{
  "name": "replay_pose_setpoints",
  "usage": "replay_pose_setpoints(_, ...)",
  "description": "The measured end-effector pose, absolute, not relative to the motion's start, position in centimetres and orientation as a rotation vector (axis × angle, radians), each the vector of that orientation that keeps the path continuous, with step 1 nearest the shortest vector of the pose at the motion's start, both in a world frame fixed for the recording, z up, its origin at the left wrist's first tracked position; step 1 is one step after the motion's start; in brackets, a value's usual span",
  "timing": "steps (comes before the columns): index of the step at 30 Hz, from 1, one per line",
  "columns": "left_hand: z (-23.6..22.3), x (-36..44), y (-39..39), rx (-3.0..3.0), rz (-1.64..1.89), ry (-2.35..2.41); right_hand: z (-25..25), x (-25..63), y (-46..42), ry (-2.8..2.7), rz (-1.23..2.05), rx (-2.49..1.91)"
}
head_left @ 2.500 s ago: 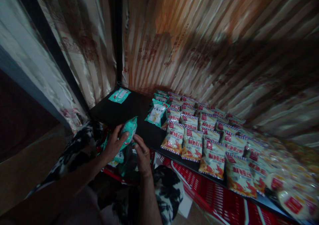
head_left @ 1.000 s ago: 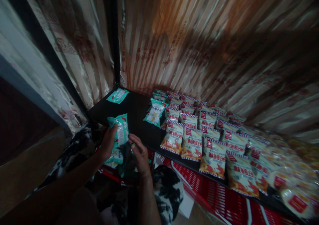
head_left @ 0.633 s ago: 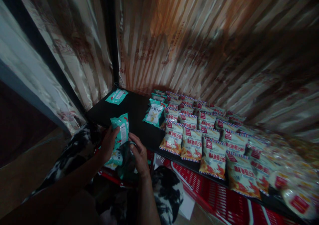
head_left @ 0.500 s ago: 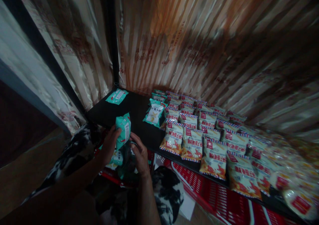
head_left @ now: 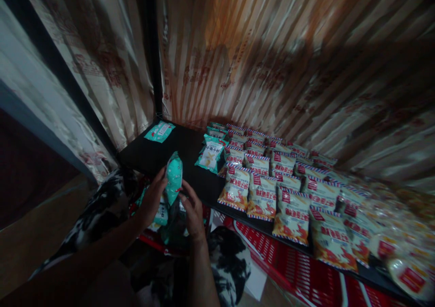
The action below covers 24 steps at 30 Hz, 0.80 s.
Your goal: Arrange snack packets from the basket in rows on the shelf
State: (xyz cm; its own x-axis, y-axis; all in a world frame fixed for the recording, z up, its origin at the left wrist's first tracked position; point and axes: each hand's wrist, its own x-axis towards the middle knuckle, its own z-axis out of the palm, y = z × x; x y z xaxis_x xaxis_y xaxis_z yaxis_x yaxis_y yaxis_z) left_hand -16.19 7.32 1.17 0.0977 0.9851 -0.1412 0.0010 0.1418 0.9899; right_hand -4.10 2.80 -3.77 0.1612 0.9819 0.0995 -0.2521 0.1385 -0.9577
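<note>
Between my two hands, above a basket, a teal snack bag (head_left: 174, 176) stands upright with its edge turned partly toward me. My left hand (head_left: 154, 197) is closed on the bag's left side. On its right, my right hand (head_left: 192, 207) has curled fingers touching the lower right edge. Beneath them, the red basket (head_left: 162, 250) in my lap holds more teal bags (head_left: 161, 215). One teal bag (head_left: 159, 132) lies face down on the black shelf (head_left: 142, 155) at the far left. Another teal bag (head_left: 210, 153) leans at the front of a short row.
Rows of cream snack bags (head_left: 261, 197) with striped edges fill the shelf's middle. Clear-wrapped round packs (head_left: 409, 275) crowd its right end. Under the front edge sits a red plastic basket (head_left: 288, 266). Pleated curtains (head_left: 272, 62) and a dark post (head_left: 155, 71) close off the back.
The teal bag has been turned in my hands, from its labelled back toward its side edge, and moved slightly right. My left hand shifted right with it; the shelf bags are unchanged.
</note>
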Motion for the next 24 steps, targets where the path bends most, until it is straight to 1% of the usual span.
replay_pose_setpoints(6,0.4,-16.3,7.4,1.213,1.007,1.138,-3.8,-4.1,2.7,-0.956,1.108,-1.049)
replay_pose_setpoints(11,-0.5,-16.5,7.4,1.350,1.005,1.153,-3.9,-4.3,2.6,-0.939,1.155,-1.032)
replay_pose_setpoints(17,-0.7,-16.6,7.3,1.436,0.993,1.183,-4.1,-4.6,2.6,-0.987,1.123,-1.077)
replay_pose_setpoints(24,-0.8,-16.4,7.4,1.442,1.011,1.207,-4.1,-4.8,2.9,-0.973,0.953,-1.236)
